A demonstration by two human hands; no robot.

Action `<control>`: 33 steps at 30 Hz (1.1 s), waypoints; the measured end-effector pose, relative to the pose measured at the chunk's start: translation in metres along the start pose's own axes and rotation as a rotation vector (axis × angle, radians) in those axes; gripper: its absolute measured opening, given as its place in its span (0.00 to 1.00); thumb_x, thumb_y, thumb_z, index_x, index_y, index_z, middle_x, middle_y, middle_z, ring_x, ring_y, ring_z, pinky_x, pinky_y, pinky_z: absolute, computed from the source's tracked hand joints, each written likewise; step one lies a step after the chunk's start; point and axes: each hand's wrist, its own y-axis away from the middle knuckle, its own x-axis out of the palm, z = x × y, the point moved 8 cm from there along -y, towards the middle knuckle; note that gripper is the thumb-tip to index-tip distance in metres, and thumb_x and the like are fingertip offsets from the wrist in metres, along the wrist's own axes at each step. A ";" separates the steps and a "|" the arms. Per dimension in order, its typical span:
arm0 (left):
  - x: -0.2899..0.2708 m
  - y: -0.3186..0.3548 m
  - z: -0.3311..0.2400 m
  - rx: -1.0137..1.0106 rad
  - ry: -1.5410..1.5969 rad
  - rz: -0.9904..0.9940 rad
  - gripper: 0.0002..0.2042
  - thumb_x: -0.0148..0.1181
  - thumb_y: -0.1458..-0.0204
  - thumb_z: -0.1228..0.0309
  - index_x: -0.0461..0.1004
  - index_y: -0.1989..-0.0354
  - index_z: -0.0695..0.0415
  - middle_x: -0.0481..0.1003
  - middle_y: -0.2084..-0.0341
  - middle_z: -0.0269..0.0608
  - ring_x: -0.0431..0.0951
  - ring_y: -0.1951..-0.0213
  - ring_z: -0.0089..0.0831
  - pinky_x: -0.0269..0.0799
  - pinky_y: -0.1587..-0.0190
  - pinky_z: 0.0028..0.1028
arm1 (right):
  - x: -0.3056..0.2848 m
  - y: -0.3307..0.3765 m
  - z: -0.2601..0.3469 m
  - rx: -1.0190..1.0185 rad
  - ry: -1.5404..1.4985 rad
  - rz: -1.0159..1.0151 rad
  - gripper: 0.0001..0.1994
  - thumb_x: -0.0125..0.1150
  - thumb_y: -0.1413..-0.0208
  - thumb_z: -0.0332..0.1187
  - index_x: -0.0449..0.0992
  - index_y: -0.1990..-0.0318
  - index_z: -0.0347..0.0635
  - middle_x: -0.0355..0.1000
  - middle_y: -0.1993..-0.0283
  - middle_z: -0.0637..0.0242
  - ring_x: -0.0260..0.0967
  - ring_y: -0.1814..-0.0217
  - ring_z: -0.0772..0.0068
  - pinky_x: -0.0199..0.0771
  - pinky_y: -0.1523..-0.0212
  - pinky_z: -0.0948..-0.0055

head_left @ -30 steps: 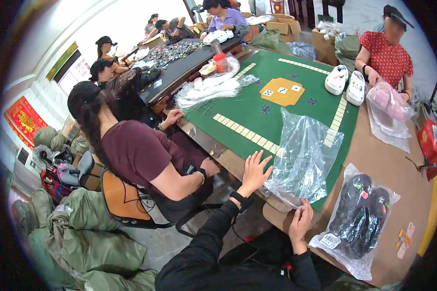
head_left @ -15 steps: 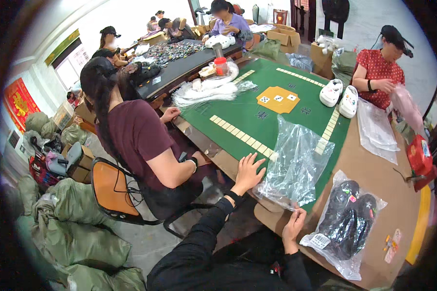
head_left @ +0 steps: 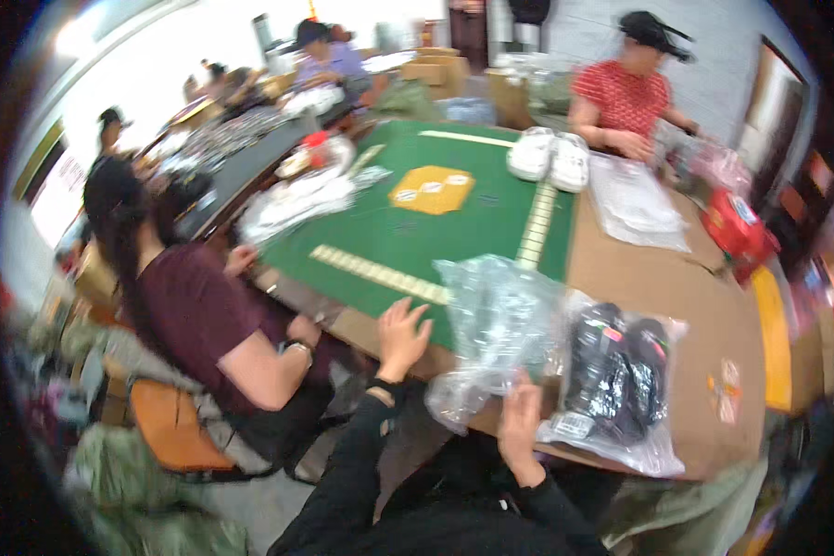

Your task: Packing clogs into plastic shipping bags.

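A crumpled clear plastic bag lies over the near edge of the green table mat, its lower end hanging past the edge. At the bag's near right side my right hand has its fingers together, pinching the bag's edge; motion blurs the fingertips. My left hand is just left of the bag above the table edge, fingers apart and holding nothing. Right of the bag lies a clear packet of black clogs with small coloured charms.
White clogs stand at the mat's far right corner, near flat plastic bags. A red bag lies at the right edge. People sit at left and far right. White plastic packaging lies at the mat's left.
The view has swung right. The clear bag has come toward me and left, now overhanging the table edge, with my right hand still at its side. My left hand stays open.
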 end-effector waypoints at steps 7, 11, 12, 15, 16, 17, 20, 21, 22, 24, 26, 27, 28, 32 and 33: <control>0.017 0.000 0.027 -0.046 0.165 0.184 0.21 0.52 0.45 0.58 0.67 0.43 0.49 0.65 0.43 0.45 0.57 0.37 0.43 0.43 0.36 0.45 | -0.005 0.006 -0.010 0.116 0.124 0.053 0.08 0.48 0.41 0.31 0.63 0.64 0.34 0.69 0.54 0.50 0.65 0.54 0.47 0.64 0.52 0.61; 0.019 0.010 0.008 0.023 0.320 0.349 0.30 0.55 0.47 0.58 0.56 0.35 0.48 0.52 0.35 0.47 0.48 0.34 0.47 0.35 0.34 0.48 | -0.009 0.011 0.000 -0.076 0.423 0.172 0.07 0.51 0.46 0.29 0.63 0.67 0.33 0.63 0.67 0.52 0.62 0.58 0.45 0.63 0.54 0.55; 0.014 0.014 -0.005 0.069 0.295 0.386 0.32 0.57 0.49 0.59 0.55 0.34 0.48 0.49 0.34 0.49 0.45 0.33 0.50 0.33 0.34 0.49 | -0.008 0.019 0.000 -0.131 0.496 0.213 0.07 0.51 0.46 0.29 0.63 0.67 0.33 0.64 0.66 0.52 0.62 0.56 0.46 0.62 0.53 0.55; -0.002 0.029 -0.061 0.286 0.306 0.417 0.33 0.60 0.52 0.57 0.57 0.36 0.48 0.50 0.35 0.51 0.45 0.33 0.54 0.36 0.35 0.52 | -0.010 0.039 0.003 -0.302 0.631 0.208 0.08 0.51 0.46 0.30 0.64 0.66 0.34 0.64 0.64 0.51 0.62 0.55 0.47 0.63 0.53 0.55; 0.001 0.036 -0.066 0.278 0.301 0.417 0.33 0.60 0.52 0.57 0.57 0.36 0.48 0.50 0.35 0.51 0.45 0.33 0.54 0.36 0.35 0.52 | -0.005 0.042 0.001 -0.086 0.537 0.403 0.08 0.51 0.46 0.31 0.65 0.64 0.34 0.65 0.63 0.51 0.63 0.54 0.48 0.64 0.53 0.56; 0.015 0.048 -0.073 0.333 0.163 0.532 0.33 0.60 0.53 0.56 0.60 0.37 0.47 0.51 0.35 0.51 0.46 0.34 0.55 0.36 0.36 0.54 | -0.001 0.049 -0.001 0.132 0.437 0.593 0.09 0.51 0.45 0.31 0.65 0.63 0.33 0.66 0.62 0.50 0.63 0.53 0.48 0.64 0.53 0.56; 0.043 0.068 -0.095 0.395 0.012 0.615 0.32 0.60 0.54 0.53 0.63 0.39 0.45 0.52 0.36 0.52 0.47 0.35 0.57 0.36 0.37 0.59 | -0.016 0.048 0.045 0.110 0.358 0.705 0.12 0.52 0.43 0.34 0.65 0.56 0.36 0.67 0.56 0.51 0.65 0.51 0.50 0.66 0.52 0.59; 0.043 0.063 -0.091 0.386 -0.021 0.573 0.32 0.60 0.55 0.52 0.63 0.39 0.44 0.52 0.36 0.52 0.47 0.35 0.58 0.35 0.38 0.61 | -0.018 0.046 0.069 0.012 0.250 0.733 0.13 0.52 0.42 0.35 0.66 0.53 0.37 0.68 0.54 0.51 0.66 0.50 0.50 0.67 0.51 0.61; 0.051 0.061 -0.078 0.389 -0.068 0.561 0.32 0.58 0.54 0.48 0.63 0.39 0.42 0.53 0.36 0.51 0.47 0.35 0.58 0.33 0.38 0.62 | -0.029 0.038 0.092 -0.099 0.143 0.608 0.15 0.53 0.42 0.36 0.66 0.50 0.40 0.67 0.49 0.52 0.66 0.49 0.51 0.67 0.49 0.62; 0.059 0.058 -0.070 0.359 -0.088 0.534 0.32 0.57 0.54 0.47 0.63 0.39 0.42 0.53 0.36 0.51 0.46 0.35 0.58 0.33 0.38 0.63 | -0.064 0.016 0.108 -0.238 0.228 0.324 0.15 0.55 0.44 0.34 0.67 0.50 0.40 0.66 0.44 0.54 0.64 0.44 0.52 0.64 0.45 0.60; 0.056 0.055 -0.077 0.286 -0.097 0.469 0.31 0.55 0.52 0.47 0.63 0.39 0.42 0.53 0.35 0.49 0.47 0.35 0.58 0.33 0.39 0.63 | -0.100 -0.002 0.110 -0.363 0.587 0.019 0.17 0.56 0.45 0.36 0.68 0.48 0.43 0.63 0.40 0.55 0.58 0.38 0.50 0.57 0.41 0.54; 0.058 0.055 -0.079 0.296 -0.098 0.464 0.31 0.55 0.52 0.47 0.63 0.39 0.42 0.53 0.35 0.49 0.47 0.35 0.58 0.33 0.39 0.63 | -0.111 -0.008 0.108 -0.364 0.833 -0.076 0.19 0.57 0.46 0.37 0.69 0.46 0.45 0.61 0.38 0.56 0.53 0.35 0.48 0.52 0.38 0.50; 0.061 0.055 -0.076 0.282 -0.146 0.444 0.31 0.55 0.52 0.47 0.63 0.39 0.41 0.52 0.35 0.48 0.47 0.35 0.57 0.33 0.39 0.63 | -0.113 -0.010 0.102 -0.369 0.832 -0.085 0.19 0.57 0.46 0.37 0.69 0.46 0.45 0.61 0.38 0.56 0.53 0.35 0.48 0.52 0.38 0.50; 0.063 0.054 -0.080 0.292 -0.179 0.362 0.30 0.54 0.52 0.48 0.63 0.39 0.40 0.54 0.36 0.46 0.48 0.35 0.55 0.37 0.38 0.62 | -0.127 -0.015 0.049 -0.191 1.208 -0.208 0.24 0.55 0.47 0.44 0.66 0.42 0.49 0.56 0.36 0.54 0.45 0.32 0.43 0.40 0.35 0.43; 0.061 0.056 -0.080 0.286 -0.170 0.366 0.30 0.54 0.52 0.48 0.63 0.39 0.40 0.55 0.36 0.45 0.49 0.35 0.54 0.38 0.38 0.61 | -0.125 -0.013 0.042 -0.178 1.204 -0.191 0.26 0.55 0.47 0.45 0.65 0.41 0.49 0.55 0.35 0.53 0.45 0.32 0.42 0.38 0.34 0.42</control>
